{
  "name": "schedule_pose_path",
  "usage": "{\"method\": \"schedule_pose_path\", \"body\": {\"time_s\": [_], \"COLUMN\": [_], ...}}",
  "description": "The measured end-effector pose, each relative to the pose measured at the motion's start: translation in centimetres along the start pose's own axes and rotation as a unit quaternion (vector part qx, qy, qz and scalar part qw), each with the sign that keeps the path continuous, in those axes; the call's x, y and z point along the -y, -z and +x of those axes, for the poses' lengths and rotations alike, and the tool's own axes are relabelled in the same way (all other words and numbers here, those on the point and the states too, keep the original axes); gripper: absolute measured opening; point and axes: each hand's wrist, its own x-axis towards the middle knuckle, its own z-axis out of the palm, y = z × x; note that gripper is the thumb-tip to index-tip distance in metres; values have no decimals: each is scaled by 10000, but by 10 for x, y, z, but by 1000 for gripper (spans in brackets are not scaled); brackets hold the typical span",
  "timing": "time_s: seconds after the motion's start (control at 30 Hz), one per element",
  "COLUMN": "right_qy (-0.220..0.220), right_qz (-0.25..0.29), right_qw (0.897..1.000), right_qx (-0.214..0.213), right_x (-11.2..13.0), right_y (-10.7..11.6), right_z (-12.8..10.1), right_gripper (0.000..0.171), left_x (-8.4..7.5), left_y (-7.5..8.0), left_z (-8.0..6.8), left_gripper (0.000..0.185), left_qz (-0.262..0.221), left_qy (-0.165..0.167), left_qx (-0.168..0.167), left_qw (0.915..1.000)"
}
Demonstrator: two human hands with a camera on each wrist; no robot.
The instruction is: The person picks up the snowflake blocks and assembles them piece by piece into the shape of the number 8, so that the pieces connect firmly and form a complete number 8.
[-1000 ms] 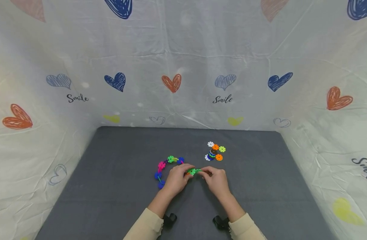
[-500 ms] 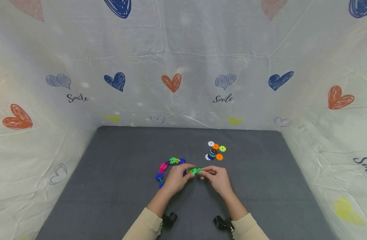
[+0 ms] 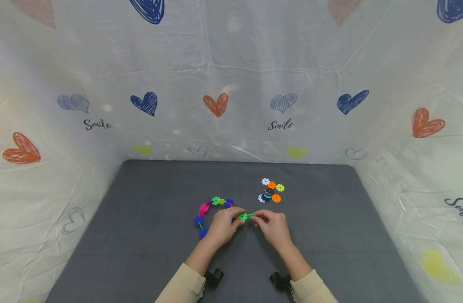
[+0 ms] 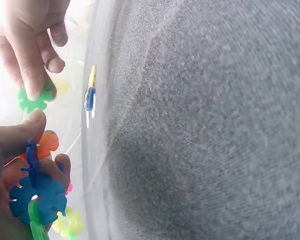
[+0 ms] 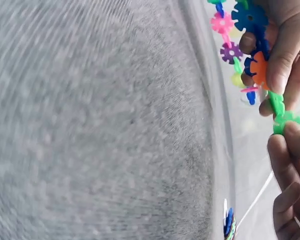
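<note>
"Smile" on the backdrop sheet (image 3: 231, 63)

Curved chain (image 3: 210, 211) of interlocked plastic snowflake discs in green, pink, blue and orange, lying on the grey mat (image 3: 148, 235) just left of the hands. Near end lifted slightly, gripped by the left hand (image 3: 224, 225) at an orange disc (image 5: 260, 69). Green disc (image 3: 243, 216) pinched by the right hand (image 3: 273, 225), held edge-on against the chain's end. Remaining arc resting flat on the mat, bowing away toward the far side.
</note>
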Motion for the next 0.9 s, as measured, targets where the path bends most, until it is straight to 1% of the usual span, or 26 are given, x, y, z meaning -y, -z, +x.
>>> {"method": "schedule_pose_path", "body": {"time_s": [0.1, 0.2, 0.4, 0.53, 0.73, 0.9], "right_qy": [-304, -353, 21, 133, -173, -391], "right_qz": [160, 234, 193, 201, 810, 991], "right_qw": [9993, 9991, 9997, 9996, 9966, 9943], "right_qx": [119, 100, -123, -126, 9, -18], "right_x": [2, 2, 2, 2, -2, -4], "right_y": [0, 0, -1, 0, 0, -1], "right_z": [-1, -2, -3, -3, -6, -7], "right_gripper": [7, 7, 8, 8, 7, 5], "left_x": [0, -2, -3, -2, 0, -1], "left_y": [1, 3, 4, 2, 0, 1], "left_z": [-1, -1, -2, -2, -1, -2], "left_gripper": [31, 31, 30, 30, 31, 30], "left_qz": [-25, 4, 202, 104, -156, -246], "left_qy": [21, 40, -20, 11, 53, 35], "left_qx": [30, 82, 58, 69, 64, 67], "left_qw": [10000, 10000, 9998, 9999, 9998, 9997]}}
